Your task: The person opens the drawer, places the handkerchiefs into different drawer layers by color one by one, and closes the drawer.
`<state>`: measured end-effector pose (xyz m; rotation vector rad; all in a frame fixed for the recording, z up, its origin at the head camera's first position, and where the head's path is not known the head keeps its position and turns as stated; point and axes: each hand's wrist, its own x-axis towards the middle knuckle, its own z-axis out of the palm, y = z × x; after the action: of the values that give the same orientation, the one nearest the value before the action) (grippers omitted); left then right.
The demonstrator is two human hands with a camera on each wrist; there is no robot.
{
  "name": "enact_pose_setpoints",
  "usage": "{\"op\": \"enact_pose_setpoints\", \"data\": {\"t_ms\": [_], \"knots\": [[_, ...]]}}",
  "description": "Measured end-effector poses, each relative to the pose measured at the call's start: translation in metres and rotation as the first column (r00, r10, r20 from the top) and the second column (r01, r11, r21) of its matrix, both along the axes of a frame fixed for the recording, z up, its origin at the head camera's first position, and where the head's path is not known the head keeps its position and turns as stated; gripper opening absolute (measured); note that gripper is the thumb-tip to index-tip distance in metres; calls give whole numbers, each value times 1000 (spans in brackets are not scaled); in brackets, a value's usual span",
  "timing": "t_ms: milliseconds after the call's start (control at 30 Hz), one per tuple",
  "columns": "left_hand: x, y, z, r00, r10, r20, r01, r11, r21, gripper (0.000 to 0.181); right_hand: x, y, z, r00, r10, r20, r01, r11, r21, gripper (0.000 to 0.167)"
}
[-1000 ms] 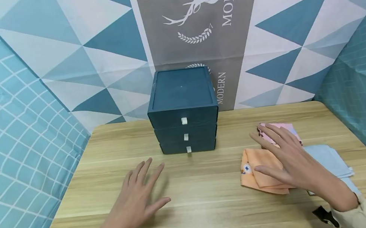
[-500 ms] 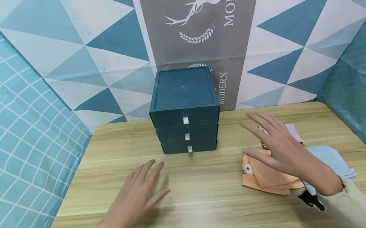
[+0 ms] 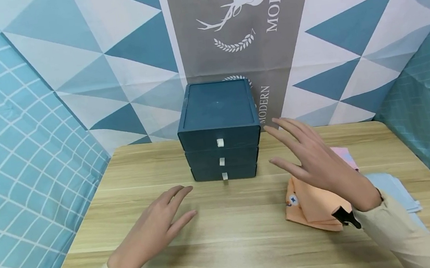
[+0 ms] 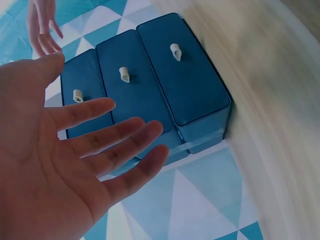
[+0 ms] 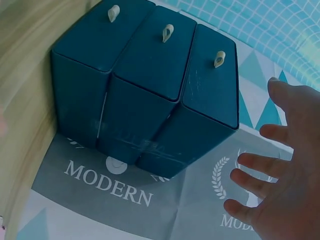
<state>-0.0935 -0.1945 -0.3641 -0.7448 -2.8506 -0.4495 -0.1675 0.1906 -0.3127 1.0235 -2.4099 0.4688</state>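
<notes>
A dark blue three-drawer box (image 3: 217,107) stands at the back of the table, its drawers closed, each with a small white pull tab (image 3: 220,142). My left hand (image 3: 152,229) hovers in front of it to the left, fingers spread and holding nothing. To the right of the box is my right hand (image 3: 317,157), fingers extended, also holding nothing. Under and behind the right hand lie a folded orange cloth (image 3: 315,206), a pink cloth (image 3: 345,157) partly hidden, and a light blue cloth (image 3: 394,191) partly covered by the right forearm. Both wrist views show open palms near the drawers.
The wooden table (image 3: 228,247) has its back edge against a patterned wall cloth (image 3: 150,92). A blue grid-patterned cloth (image 3: 16,174) hangs along the left side, and a teal cloth (image 3: 429,96) along the right.
My right hand has moved left and away from me, off the cloths toward the box. The left hand has barely shifted, turning slightly. The head view has drifted a little.
</notes>
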Motion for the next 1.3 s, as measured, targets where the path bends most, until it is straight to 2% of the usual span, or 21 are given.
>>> {"op": "enact_pose_setpoints", "data": {"t_ms": [300, 500, 733, 1000, 1200, 1300], "knots": [[-7, 5, 5, 999, -11, 31, 9, 999, 42, 55, -13, -8, 9, 1000, -1, -8, 1, 1000, -7, 69], [-17, 7, 6, 999, -4, 48, 0, 996, 85, 51, -20, -12, 12, 1000, -7, 23, 7, 1000, -3, 65], [-31, 13, 10, 995, -35, 95, 19, 987, 157, 53, -30, -21, 13, 1000, -23, -1, 23, 998, -60, 53], [-54, 28, 17, 980, -110, 168, 51, 945, 322, 48, -41, -30, 13, 1000, -1, -14, 0, 994, -108, 45], [-67, 41, 23, 979, -146, 144, 80, 918, 388, 48, -47, -37, 14, 999, 33, 6, -32, 988, -149, 37], [-72, 46, 21, 979, -165, 119, 96, 891, 445, 44, -48, -41, 14, 998, 36, 44, -29, 988, -153, 37]]}}
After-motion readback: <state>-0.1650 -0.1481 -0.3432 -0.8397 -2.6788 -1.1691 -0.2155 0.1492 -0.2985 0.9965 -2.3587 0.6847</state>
